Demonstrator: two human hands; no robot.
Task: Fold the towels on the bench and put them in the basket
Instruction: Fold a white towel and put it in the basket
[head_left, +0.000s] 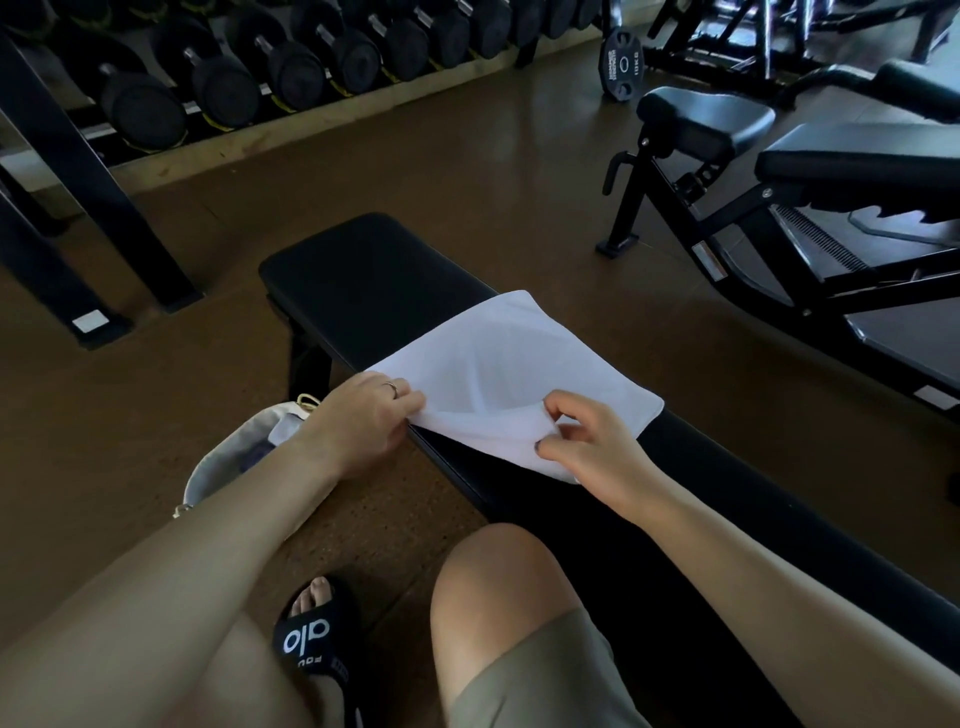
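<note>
One white towel (498, 364) on one bench (363, 280), two hands pinching it

white towel (498, 364) spread on black bench (374, 270), basket (228, 457) beside

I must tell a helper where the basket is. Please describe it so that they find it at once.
Find the black bench with the white towel. The basket sits on the floor beside it, under the left hand. It is the only pale, soft fabric thing down there.

Gym: dumbbell rack (218, 78) standing beyond flat bench (374, 280), weight plate (622, 61) leaning far right of it, adjustable bench (779, 156) sitting right.
</note>
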